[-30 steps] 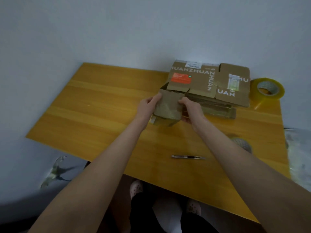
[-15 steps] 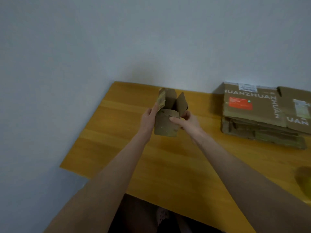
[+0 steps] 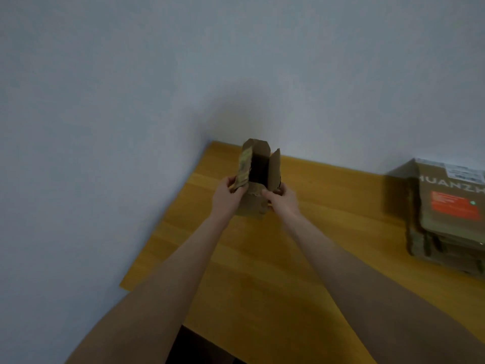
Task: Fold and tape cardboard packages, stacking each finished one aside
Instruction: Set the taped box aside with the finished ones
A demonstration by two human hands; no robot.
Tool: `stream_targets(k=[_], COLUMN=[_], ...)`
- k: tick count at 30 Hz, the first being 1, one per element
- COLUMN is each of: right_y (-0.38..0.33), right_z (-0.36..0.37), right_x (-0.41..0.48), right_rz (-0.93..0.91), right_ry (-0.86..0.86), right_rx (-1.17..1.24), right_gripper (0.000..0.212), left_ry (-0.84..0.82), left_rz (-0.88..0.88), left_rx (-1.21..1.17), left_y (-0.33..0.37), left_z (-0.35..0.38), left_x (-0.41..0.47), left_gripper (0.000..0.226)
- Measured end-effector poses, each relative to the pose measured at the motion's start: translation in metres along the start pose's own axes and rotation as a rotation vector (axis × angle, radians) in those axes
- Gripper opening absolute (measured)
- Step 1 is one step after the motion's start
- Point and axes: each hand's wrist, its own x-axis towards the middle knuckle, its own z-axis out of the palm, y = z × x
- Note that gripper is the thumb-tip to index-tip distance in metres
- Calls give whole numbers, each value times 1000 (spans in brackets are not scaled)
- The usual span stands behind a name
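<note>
the small cardboard box [image 3: 250, 206] stands upright between both hands at the far left part of the bench [image 3: 262, 271], close to the pale wall [image 3: 157, 88]. its top is open: the far flap and the two side flaps stick up around a dark inside, and the left flap bears a strip of yellowish tape. whether its base touches the wood or hangs just above it cannot be told.

the left hand [image 3: 227, 195] grips the box's left side, fingers curled behind it and thumb against the foot of the taped flap. the right hand [image 3: 282, 199] grips the right side, thumb laid over the near rim and fingers wrapped round the far side.

well apart, at the right edge, lies a stack of flattened cartons [image 3: 451, 227] with white lettering, an orange-red label and a white sticker.
</note>
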Motion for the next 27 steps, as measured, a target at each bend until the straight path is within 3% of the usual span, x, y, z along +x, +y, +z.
stream_targets(k=[10,18,23,27], right_y=[2,-6,-11,-7], right_z=[134,202,215,194], right_x=[108,160,164,157], right_rz=[74,34,96,166], right_ry=[169,162,29,125], right_rx=[-83,-150,-255,-433], right_gripper=[25,28,64,74], left_ry=[3,24,-24,206], left_rz=[-22,-104,-123,-179], left_rx=[361,223,260,280], left_y=[-71,-95,-103,-92], left_z=[-64,-94,-101,-102], left_x=[143,222,232,216], left_gripper=[44,37,43,38])
